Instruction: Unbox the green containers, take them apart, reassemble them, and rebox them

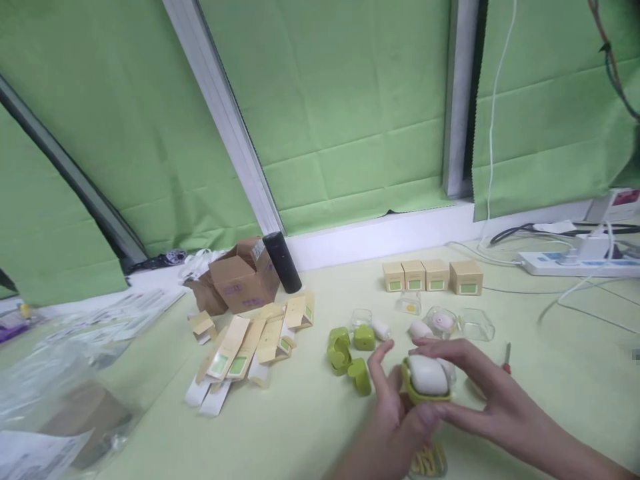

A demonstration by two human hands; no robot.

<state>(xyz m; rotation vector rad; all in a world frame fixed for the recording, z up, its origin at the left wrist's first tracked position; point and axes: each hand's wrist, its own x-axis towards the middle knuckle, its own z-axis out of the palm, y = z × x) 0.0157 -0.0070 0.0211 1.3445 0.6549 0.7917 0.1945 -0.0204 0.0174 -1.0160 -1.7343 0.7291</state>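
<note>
Both my hands meet low in the middle of the view over a pale green table point(320, 427). My left hand point(395, 413) and my right hand point(475, 393) together hold a green case point(425, 395) with a white rounded piece point(427, 375) seated in it. Fingers of both hands are curled round it. Just left of my hands lie several more green cases point(350, 353). Behind them sit small clear plastic cups point(475, 325) and white rounded pieces point(419, 329).
A row of small tan boxes point(433, 275) stands at the back. Flat unfolded cartons point(250, 343) lie at left by an open brown box point(240, 280) and a black cylinder point(283, 261). A power strip point(575, 263) with cables is at right. Plastic bags point(60, 387) cover the left.
</note>
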